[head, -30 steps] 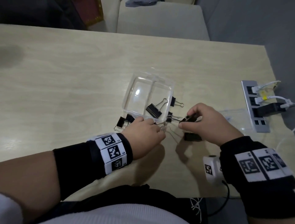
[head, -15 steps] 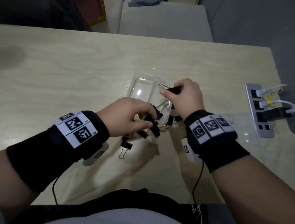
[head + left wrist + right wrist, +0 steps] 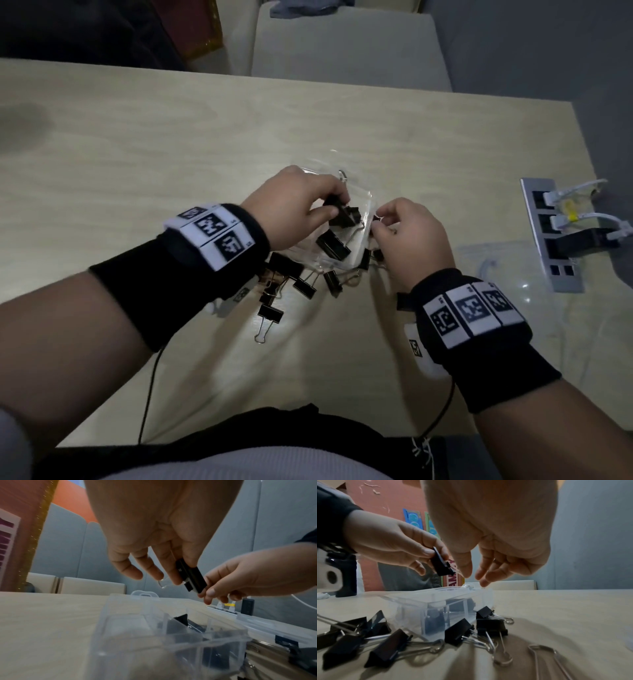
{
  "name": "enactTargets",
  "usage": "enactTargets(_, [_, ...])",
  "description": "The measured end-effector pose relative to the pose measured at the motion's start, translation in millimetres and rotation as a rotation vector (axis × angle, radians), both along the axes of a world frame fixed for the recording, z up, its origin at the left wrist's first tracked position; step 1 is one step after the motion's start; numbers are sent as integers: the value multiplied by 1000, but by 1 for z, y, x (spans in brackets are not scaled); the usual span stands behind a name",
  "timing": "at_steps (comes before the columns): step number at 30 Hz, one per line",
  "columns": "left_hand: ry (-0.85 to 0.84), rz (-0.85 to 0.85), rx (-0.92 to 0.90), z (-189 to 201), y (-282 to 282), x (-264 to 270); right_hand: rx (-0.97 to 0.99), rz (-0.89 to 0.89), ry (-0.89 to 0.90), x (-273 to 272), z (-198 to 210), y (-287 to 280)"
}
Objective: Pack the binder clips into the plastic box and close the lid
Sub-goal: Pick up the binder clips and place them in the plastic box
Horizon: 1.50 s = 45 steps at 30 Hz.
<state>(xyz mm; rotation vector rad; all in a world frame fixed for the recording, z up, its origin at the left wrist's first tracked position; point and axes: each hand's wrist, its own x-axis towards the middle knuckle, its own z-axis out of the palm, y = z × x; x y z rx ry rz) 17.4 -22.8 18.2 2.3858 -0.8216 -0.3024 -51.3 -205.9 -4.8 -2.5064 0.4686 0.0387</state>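
- Your left hand [image 3: 294, 205] hovers over the clear plastic box [image 3: 363, 205], its thumb and fingers [image 3: 173, 566] clamped on a black binder clip [image 3: 191, 577]; the clip's wire handle sticks out below the fingertips in the left wrist view.
- Your right hand [image 3: 407, 236] sits just beside the left, at the box's right edge. Its fingers [image 3: 489, 566] are loosely curled with the tips close together; in the head view they seem to pinch something small and dark, but you cannot tell from the wrist views whether they really hold anything.
- The plastic box stands on the desk [image 3: 171, 154] with its lid open; a divider splits it, and at least one black clip [image 3: 332, 245] already lies inside, in the part nearer you.
- Loose binder clips [image 3: 301, 286] lie on the desk just in front of the box, between your wrists, some touching one another. One clip [image 3: 269, 317] rests a little apart, nearer your body, its wire handles pointing toward you.
- In the right wrist view, two of these clips [image 3: 489, 622] touch the box's near wall.
- A power strip [image 3: 548, 236] with plugged-in cables lies well apart, near the right edge of the desk.
- A clear plastic sheet [image 3: 489, 263] lies flat between your right hand and the strip.
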Motion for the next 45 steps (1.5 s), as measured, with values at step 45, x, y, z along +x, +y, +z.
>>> enactTargets(45, [-206,-102,590,-34,-43,16,-382,188,84,9,-16,28])
